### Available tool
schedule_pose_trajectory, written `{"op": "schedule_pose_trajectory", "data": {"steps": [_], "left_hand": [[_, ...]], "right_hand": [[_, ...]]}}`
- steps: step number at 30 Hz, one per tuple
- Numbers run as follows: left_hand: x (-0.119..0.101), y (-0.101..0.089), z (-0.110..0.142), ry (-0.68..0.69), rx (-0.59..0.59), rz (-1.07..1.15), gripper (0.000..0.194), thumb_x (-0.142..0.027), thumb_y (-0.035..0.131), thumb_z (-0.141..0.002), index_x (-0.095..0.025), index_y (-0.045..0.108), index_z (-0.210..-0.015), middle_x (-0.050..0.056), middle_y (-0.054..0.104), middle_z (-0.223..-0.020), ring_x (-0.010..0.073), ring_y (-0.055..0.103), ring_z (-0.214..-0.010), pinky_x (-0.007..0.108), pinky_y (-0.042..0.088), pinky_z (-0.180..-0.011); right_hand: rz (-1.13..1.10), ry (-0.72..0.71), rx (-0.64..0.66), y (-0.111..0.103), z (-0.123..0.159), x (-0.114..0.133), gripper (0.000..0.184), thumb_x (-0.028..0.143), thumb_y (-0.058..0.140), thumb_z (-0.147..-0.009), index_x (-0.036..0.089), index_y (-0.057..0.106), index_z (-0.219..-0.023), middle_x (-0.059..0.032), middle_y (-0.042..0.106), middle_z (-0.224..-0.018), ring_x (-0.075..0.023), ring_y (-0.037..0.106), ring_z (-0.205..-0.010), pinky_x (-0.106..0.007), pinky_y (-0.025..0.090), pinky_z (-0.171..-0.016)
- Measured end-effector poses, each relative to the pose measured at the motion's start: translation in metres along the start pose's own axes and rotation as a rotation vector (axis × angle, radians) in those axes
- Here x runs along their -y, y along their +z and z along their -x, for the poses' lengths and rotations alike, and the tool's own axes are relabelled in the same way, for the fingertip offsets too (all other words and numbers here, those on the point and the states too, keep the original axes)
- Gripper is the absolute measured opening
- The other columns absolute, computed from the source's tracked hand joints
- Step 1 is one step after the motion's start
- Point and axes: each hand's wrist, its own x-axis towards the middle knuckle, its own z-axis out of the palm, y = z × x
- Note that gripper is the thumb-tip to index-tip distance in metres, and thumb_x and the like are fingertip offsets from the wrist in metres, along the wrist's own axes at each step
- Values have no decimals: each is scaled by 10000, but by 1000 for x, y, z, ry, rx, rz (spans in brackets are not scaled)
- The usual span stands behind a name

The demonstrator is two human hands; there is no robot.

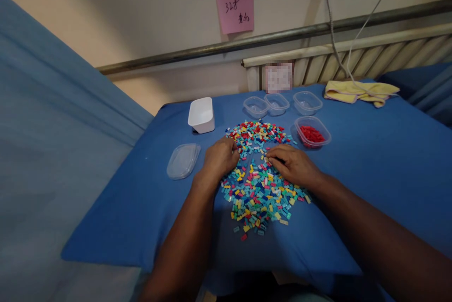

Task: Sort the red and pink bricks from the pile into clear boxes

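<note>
A wide heap of small coloured toy bricks (259, 189) spreads over the middle of the blue cloth, in teal, yellow, red, pink, dark blue and white. At its left edge rests my left hand (221, 158), fingers curled in among the bricks; whatever they hold is hidden. On the right side my right hand (293, 164) reaches in, its thumb and fingertips pinched close together at the bricks. What lies between those tips is too small to make out. Beyond the right hand stands a clear tub (328, 136) with red bricks (311, 134) in it.
Along the back stand three clear tubs (256, 107) and a white plastic box (201, 115). Clear lids (183, 161) lie left of my left hand. A yellow cloth (356, 91) lies back right, with a white cable (349, 57) hanging over it. Behind is a radiator (384, 50).
</note>
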Motion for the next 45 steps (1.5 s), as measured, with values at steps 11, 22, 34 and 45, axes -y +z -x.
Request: {"op": "schedule_pose_trajectory", "data": {"steps": [11,22,34,45], "left_hand": [[10,21,-17,159,-10,-9,277,-175,565,-1029,-208,799,-1174,102,785,-1257,284,706,-1193,386,539,-1030],[3,14,-11,212,31,1,280,-170,574,-995,-233,808,-1136,63,805,-1221,291,726,-1164,393,540,-962],[18,5,0,216,93,59,289,-208,554,-984,-230,804,-1129,86,790,-1174,277,720,-1090,371,524,-895],[19,3,1,215,96,163,221,-137,575,-911,-198,753,-1026,73,775,-1044,237,698,-921,346,532,-851]], "right_hand": [[-12,-76,-17,5,-1,-7,170,231,643,-1062,230,798,-1132,-87,821,-1144,-272,764,-1099,-462,615,-991],[-3,-109,-34,5,-1,-7,167,208,649,-1055,240,801,-1115,-78,824,-1132,-268,772,-1092,-463,624,-976],[12,-111,-33,5,2,-9,164,235,647,-1062,232,797,-1130,-93,821,-1140,-282,772,-1113,-487,631,-986],[14,-117,-18,5,2,-10,182,243,633,-1069,235,803,-1133,-98,822,-1156,-287,766,-1146,-498,629,-1009]]}}
